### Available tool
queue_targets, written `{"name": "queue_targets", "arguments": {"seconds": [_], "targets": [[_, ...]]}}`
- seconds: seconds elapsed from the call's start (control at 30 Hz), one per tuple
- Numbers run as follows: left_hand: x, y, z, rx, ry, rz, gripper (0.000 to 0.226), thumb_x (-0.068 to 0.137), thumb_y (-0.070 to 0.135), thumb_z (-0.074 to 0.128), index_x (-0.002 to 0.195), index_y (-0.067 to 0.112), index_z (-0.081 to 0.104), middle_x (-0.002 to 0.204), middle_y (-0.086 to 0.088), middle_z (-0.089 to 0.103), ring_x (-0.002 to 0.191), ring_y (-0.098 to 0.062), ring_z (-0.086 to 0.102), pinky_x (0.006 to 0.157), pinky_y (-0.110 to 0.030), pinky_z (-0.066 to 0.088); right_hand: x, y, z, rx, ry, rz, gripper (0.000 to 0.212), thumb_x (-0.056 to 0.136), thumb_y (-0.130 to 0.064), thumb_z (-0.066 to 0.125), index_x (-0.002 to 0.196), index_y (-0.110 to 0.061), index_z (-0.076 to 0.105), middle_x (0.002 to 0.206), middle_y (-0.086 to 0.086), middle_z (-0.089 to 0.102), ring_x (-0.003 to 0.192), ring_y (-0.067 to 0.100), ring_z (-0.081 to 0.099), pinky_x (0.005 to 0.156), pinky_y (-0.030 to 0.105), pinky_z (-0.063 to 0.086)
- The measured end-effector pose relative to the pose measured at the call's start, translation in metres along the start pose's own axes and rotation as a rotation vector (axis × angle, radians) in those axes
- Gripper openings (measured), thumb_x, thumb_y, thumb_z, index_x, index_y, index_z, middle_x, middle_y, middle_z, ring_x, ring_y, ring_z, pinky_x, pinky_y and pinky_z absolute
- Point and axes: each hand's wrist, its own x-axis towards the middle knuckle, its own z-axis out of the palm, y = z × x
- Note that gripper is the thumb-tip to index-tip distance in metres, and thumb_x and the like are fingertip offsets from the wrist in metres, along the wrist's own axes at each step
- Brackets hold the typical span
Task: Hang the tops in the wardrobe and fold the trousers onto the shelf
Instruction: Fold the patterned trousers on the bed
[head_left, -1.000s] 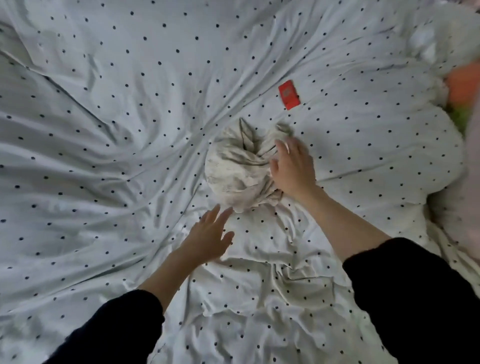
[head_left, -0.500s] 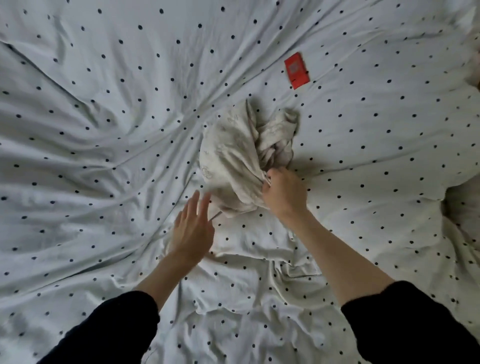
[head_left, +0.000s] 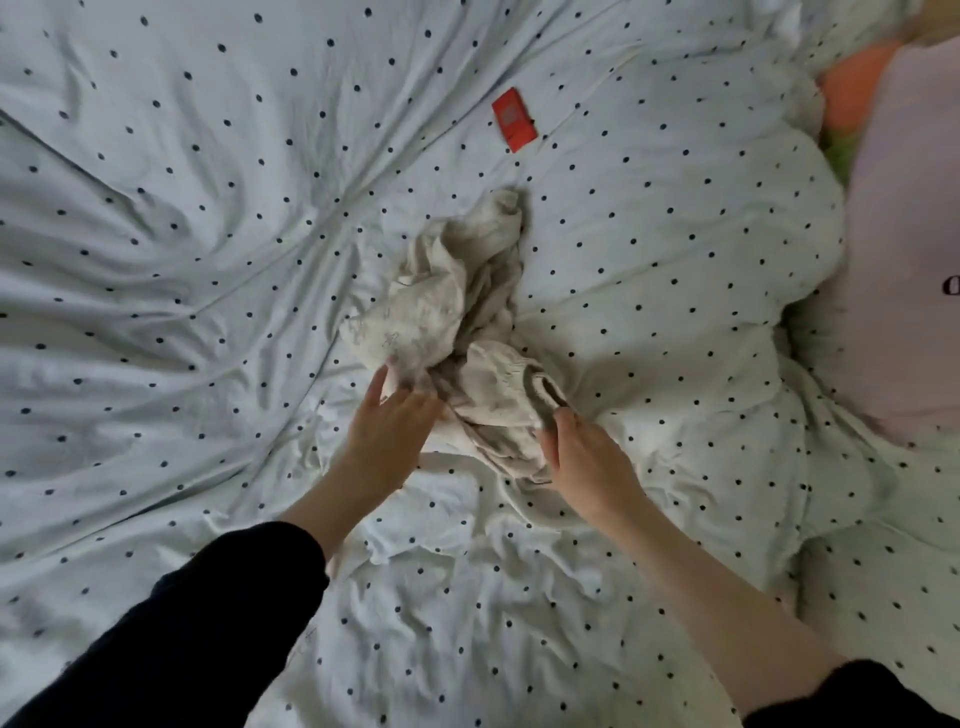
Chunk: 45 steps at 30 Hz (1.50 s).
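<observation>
Crumpled garment (head_left: 457, 332) mid-bed, stretching away from right hand (head_left: 587, 462) pinching its near end, left hand (head_left: 389, 431) flat alongside.

Black long sleeves (head_left: 171, 639) are worn on both arms, pushed up so the forearms are left bare.

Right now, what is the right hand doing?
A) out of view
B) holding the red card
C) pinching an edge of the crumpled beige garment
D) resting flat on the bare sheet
C: the right hand has its thumb and fingers closed on an edge of the beige garment, and the red card lies untouched farther up the bed.
</observation>
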Motion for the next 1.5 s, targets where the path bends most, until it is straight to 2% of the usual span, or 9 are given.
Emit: {"name": "queue_targets", "arguments": {"seconds": [0.1, 0.23, 0.37, 0.47, 0.67, 0.87, 1.0, 1.3, 1.5], "targets": [[-0.020, -0.008, 0.011, -0.078, -0.148, -0.060, 0.059, 0.092, 0.014, 0.050, 0.146, 0.023, 0.026, 0.133, -0.005, 0.051, 0.124, -0.021, 0.049, 0.116, -0.046, 0.018, -0.020, 0.010, -0.001, 0.088, -0.023, 0.050, 0.032, 0.100, -0.025, 0.039, 0.117, -0.003, 0.052, 0.107, 0.014, 0.059, 0.096, 0.031, 0.056, 0.071, 0.031, 0.040], [-0.027, 0.005, 0.000, -0.259, 0.130, -0.027, 0.089, 0.062, -0.004, 0.075, 0.137, 0.014, 0.031, 0.124, -0.020, 0.055, 0.112, -0.038, 0.057, 0.090, -0.054, 0.048, -0.038, 0.013, -0.005, 0.183, -0.017, 0.026, 0.026, 0.094, -0.024, 0.053, 0.105, -0.003, 0.063, 0.104, 0.008, 0.060, 0.100, 0.021, 0.049, 0.074, 0.024, 0.037], [-0.016, 0.037, -0.042, -0.312, 0.317, 0.230, 0.092, 0.072, -0.003, 0.064, 0.147, 0.023, 0.018, 0.155, -0.013, 0.020, 0.142, -0.034, 0.019, 0.111, -0.049, 0.030, -0.065, -0.004, -0.020, 0.156, 0.096, -0.175, 0.016, 0.078, -0.021, 0.074, 0.077, -0.005, 0.069, 0.082, 0.005, 0.068, 0.087, 0.026, 0.054, 0.068, 0.033, 0.051], [-0.016, 0.057, -0.073, -0.335, 0.148, 0.421, 0.065, 0.091, 0.009, 0.051, 0.147, 0.025, 0.023, 0.158, -0.002, 0.012, 0.146, -0.023, 0.003, 0.118, -0.042, 0.014, -0.092, -0.014, -0.036, 0.100, 0.127, -0.262, 0.022, 0.058, -0.018, 0.088, 0.067, -0.010, 0.069, 0.071, -0.002, 0.069, 0.071, 0.022, 0.062, 0.054, 0.025, 0.051], [-0.062, 0.066, -0.096, -0.345, -0.020, 0.435, 0.037, 0.097, 0.027, 0.045, 0.133, 0.019, 0.049, 0.139, -0.004, 0.046, 0.132, -0.018, 0.039, 0.107, -0.035, 0.036, -0.138, -0.003, -0.066, 0.062, 0.083, -0.207, 0.027, 0.090, -0.021, 0.057, 0.113, -0.008, 0.066, 0.116, 0.004, 0.063, 0.108, 0.023, 0.053, 0.081, 0.035, 0.051], [-0.110, 0.082, -0.155, -0.331, 0.071, 0.403, 0.045, 0.094, 0.031, 0.052, 0.136, 0.017, 0.044, 0.149, -0.002, 0.027, 0.133, -0.020, 0.034, 0.103, -0.034, 0.039, -0.173, -0.011, -0.135, 0.099, 0.195, -0.295, 0.026, 0.092, -0.015, 0.055, 0.115, -0.004, 0.062, 0.104, 0.009, 0.059, 0.103, 0.023, 0.049, 0.087, 0.023, 0.038], [-0.128, 0.085, -0.194, -0.258, 0.295, 0.461, 0.032, 0.088, 0.029, 0.057, 0.114, 0.011, 0.063, 0.131, -0.009, 0.052, 0.124, -0.027, 0.049, 0.086, -0.045, 0.053, -0.190, -0.011, -0.183, 0.014, 0.204, -0.408, 0.024, 0.091, -0.013, 0.055, 0.113, -0.007, 0.063, 0.099, 0.004, 0.054, 0.102, 0.021, 0.046, 0.091, 0.026, 0.038], [-0.181, 0.045, -0.362, -0.312, 0.621, 0.237, 0.027, 0.085, 0.035, 0.054, 0.094, 0.012, 0.064, 0.113, 0.001, 0.057, 0.099, -0.019, 0.058, 0.070, -0.023, 0.040, -0.215, -0.040, -0.327, 0.149, 0.411, -0.384, 0.036, 0.087, -0.032, 0.065, 0.101, 0.001, 0.064, 0.108, 0.004, 0.056, 0.100, 0.018, 0.053, 0.088, 0.029, 0.039], [-0.233, 0.019, -0.446, -0.739, 0.781, 0.083, 0.006, 0.072, 0.026, 0.055, 0.070, 0.020, 0.056, 0.098, 0.008, 0.065, 0.087, -0.011, 0.059, 0.079, -0.025, 0.045, -0.244, -0.074, -0.401, 0.295, 0.582, -0.436, 0.017, 0.084, -0.024, 0.069, 0.072, -0.016, 0.061, 0.070, 0.000, 0.057, 0.063, 0.015, 0.051, 0.054, 0.021, 0.034]]}}
